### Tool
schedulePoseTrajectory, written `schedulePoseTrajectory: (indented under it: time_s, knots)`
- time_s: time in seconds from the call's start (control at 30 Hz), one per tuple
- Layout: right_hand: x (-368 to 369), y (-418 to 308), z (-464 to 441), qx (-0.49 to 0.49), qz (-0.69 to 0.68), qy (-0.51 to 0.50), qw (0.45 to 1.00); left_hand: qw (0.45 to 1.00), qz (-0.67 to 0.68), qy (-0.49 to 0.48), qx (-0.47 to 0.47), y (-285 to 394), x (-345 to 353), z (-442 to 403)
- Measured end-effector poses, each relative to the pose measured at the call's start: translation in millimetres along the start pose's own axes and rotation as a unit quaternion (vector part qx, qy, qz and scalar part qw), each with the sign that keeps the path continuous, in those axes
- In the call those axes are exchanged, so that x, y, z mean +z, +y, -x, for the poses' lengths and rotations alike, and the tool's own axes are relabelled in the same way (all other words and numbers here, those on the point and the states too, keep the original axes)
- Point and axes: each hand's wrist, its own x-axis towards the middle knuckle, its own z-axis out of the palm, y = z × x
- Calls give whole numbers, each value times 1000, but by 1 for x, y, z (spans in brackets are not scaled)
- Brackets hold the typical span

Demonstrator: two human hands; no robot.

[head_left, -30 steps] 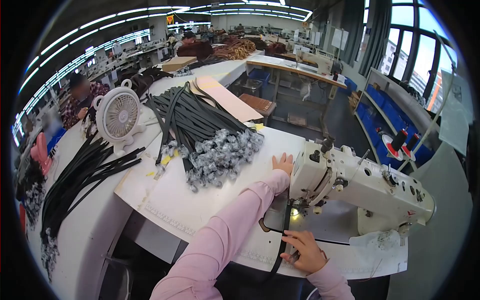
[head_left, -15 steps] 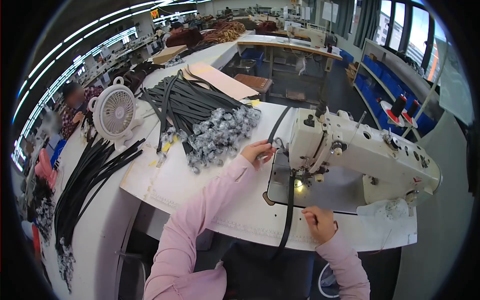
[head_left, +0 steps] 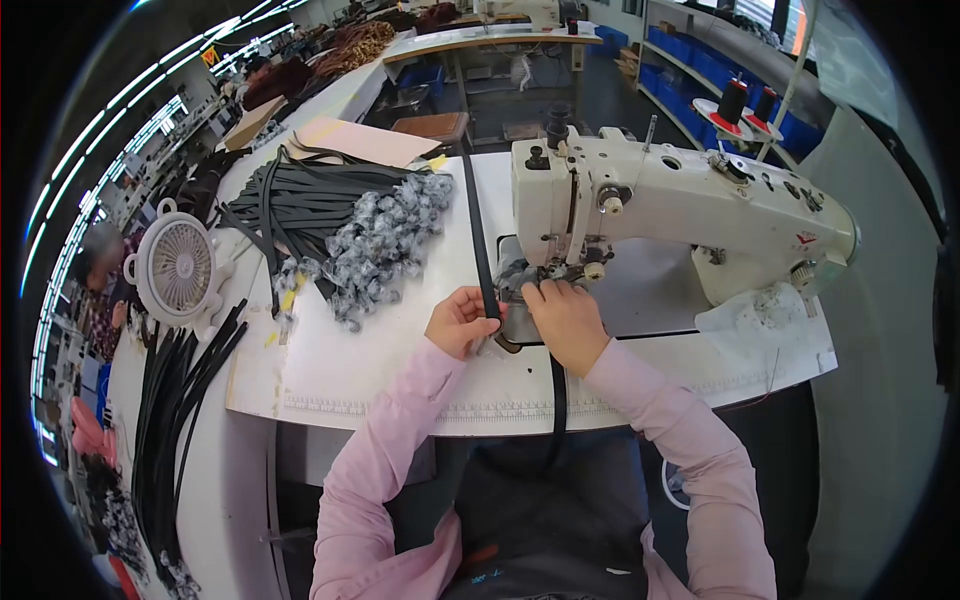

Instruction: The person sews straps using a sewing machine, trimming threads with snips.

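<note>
A long black strap point(head_left: 478, 235) runs down the table left of the sewing machine point(head_left: 660, 190). My left hand point(head_left: 463, 322) is closed on its lower part, thumb and fingers pinching it. My right hand point(head_left: 567, 322) is beside the needle area with its fingers curled down. A crumpled grey, plastic-like clump point(head_left: 514, 277) lies at its fingertips; what they grip is hidden. Below this hand a black strap length point(head_left: 558, 400) hangs over the table's front edge. A pile of black straps point(head_left: 290, 205) with plastic-wrapped ends point(head_left: 390, 240) lies to the left.
A white fan point(head_left: 180, 262) stands at the left, above more black straps point(head_left: 180, 400). Black thread spools point(head_left: 733, 102) stand behind the machine on the right. A plastic bag point(head_left: 765, 310) lies at the table's right. Another person point(head_left: 105, 270) sits far left.
My right hand has moved up from the table's front to the needle area. My left hand, now on the strap, is lower in view. The whole view has shifted as the head moved.
</note>
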Motion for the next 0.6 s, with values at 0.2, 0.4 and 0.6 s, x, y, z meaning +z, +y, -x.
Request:
schedulePoseTrajectory:
  time_s: [0.2, 0.4, 0.6]
  knots:
    - [-6, 4, 4, 26, -81, -1, 996, 1000, -18, -19, 9, 0, -2, 2]
    - [-37, 20, 43, -160, -229, -126, 952, 998, -56, -14, 5, 6, 3, 3]
    - [-32, 21, 53, -168, -244, -80, 952, 998, -55, -28, 20, 6, 1, 5]
